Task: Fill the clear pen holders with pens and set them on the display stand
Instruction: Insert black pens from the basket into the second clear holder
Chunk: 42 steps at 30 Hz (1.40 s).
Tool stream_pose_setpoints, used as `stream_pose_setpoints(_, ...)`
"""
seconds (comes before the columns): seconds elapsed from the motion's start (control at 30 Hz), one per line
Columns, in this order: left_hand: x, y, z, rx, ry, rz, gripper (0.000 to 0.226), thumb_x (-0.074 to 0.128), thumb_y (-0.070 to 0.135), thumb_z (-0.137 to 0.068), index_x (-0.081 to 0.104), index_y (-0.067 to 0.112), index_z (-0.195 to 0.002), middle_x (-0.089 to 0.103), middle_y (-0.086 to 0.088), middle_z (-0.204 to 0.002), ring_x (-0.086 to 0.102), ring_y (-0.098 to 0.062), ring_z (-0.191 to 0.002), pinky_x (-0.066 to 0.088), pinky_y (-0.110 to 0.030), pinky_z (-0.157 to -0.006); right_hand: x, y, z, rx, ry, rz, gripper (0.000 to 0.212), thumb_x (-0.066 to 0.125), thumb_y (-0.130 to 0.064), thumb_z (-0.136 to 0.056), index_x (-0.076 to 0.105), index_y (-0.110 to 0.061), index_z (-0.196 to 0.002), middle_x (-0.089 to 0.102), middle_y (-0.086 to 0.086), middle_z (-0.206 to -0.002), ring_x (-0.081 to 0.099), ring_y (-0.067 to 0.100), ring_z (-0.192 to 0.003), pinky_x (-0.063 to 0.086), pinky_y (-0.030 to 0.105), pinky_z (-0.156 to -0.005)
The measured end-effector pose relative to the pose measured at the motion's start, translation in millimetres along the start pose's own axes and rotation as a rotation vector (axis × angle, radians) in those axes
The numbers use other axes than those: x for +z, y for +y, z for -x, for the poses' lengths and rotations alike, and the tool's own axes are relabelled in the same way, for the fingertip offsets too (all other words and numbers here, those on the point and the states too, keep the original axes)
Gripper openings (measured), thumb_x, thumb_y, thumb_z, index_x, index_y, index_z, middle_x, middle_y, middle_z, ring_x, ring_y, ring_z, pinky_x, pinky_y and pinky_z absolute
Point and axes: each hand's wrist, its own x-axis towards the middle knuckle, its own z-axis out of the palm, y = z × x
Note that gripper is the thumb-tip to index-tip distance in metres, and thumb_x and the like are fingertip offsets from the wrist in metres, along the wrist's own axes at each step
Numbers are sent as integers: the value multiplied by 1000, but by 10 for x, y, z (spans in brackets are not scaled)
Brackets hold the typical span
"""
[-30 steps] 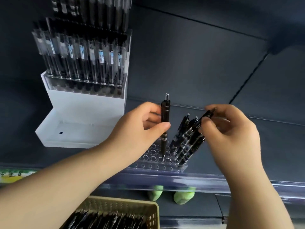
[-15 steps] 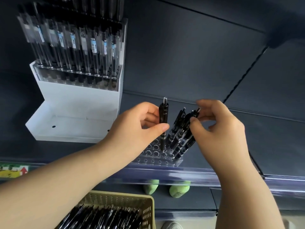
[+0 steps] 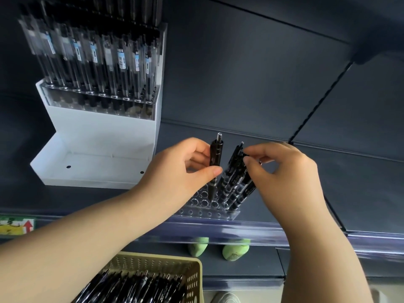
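While upright, pen (image 3: 215,162) in left hand (image 3: 181,171)

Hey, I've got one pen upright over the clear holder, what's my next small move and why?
Probably press the pen in your left hand straight down until it seats. Its tip is at a hole in the clear holder, empty holes lie to its left, and your right hand pinches the tops of the leaning pens beside it.
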Motion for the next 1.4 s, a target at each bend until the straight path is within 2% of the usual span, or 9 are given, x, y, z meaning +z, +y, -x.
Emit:
stream_pose_setpoints(0.23,29,26,-6,19,-2,-2,22,75,25,-74,61,31,-91,68,13,-83,64,3,-79,50,-12,-75,35,-3,-21,-14,8,33,17,64,-10,-83,72,-23,-91,57,-19,-77,56,7,-89,37,6,-75)
stream_pose_setpoints(0.33,43,43,-10,19,12,-6,21,75,23,-74,61,30,-88,68,12,-82,64,3,-78,50,-13,-75,53,-3,-41,-33,49,63,17,64,-9,-82,72,-22,-91,58,-16,-78,59,13,-91,43,22,-80)
stream_pose_setpoints(0.4,56,48,-13,21,22,-10,20,76,24,-73,62,29,-87,69,11,-82,64,2,-77,52,-16,-76,65,-8,-49,-49,57,82,17,65,-9,-82,72,-21,-91,57,-17,-77,59,14,-92,43,25,-82)
stream_pose_setpoints(0.57,87,54,-7,22,38,-13,21,77,26,-72,64,26,-89,69,11,-82,65,1,-77,53,-22,-77,69,-38,-47,-79,37,73,17,67,-10,-79,73,-23,-88,52,-26,-71,57,10,-90,38,14,-71)
stream_pose_setpoints(0.73,108,61,-1,19,36,-16,19,77,26,-73,64,28,-85,69,12,-80,64,2,-75,53,-20,-75,-14,-27,-38,-71,-32,43,16,68,-12,-79,73,-26,-85,55,-29,-69,60,12,-89,46,27,-81)
stream_pose_setpoints(1.0,121,45,-9,32,77,-22,17,75,26,-74,64,27,-86,68,13,-79,64,3,-76,50,-11,-72,18,20,-57,-109,33,140,19,68,-9,-79,73,-24,-89,54,-21,-74,59,16,-93,44,32,-84)
stream_pose_setpoints(1.13,122,43,-9,34,77,-22,17,76,26,-73,63,29,-83,68,14,-78,63,3,-76,50,-13,-73,7,9,-61,-98,-6,112,19,67,-10,-81,73,-25,-91,55,-23,-74,56,10,-94,36,18,-79)
stream_pose_setpoints(1.23,141,51,10,36,53,-5,18,78,23,-72,64,28,-82,69,12,-78,64,2,-75,51,-15,-74,-2,6,-56,-82,-3,69,15,66,-15,-82,73,-26,-90,52,-29,-72,56,8,-93,37,18,-78)
stream_pose_setpoints(1.4,177,88,31,50,29,22,22,79,17,-71,62,29,-76,68,12,-74,63,2,-72,47,-7,-69,-6,8,-55,-56,55,11,11,62,-19,-86,71,-24,-87,56,-24,-73,57,9,-87,37,19,-73)
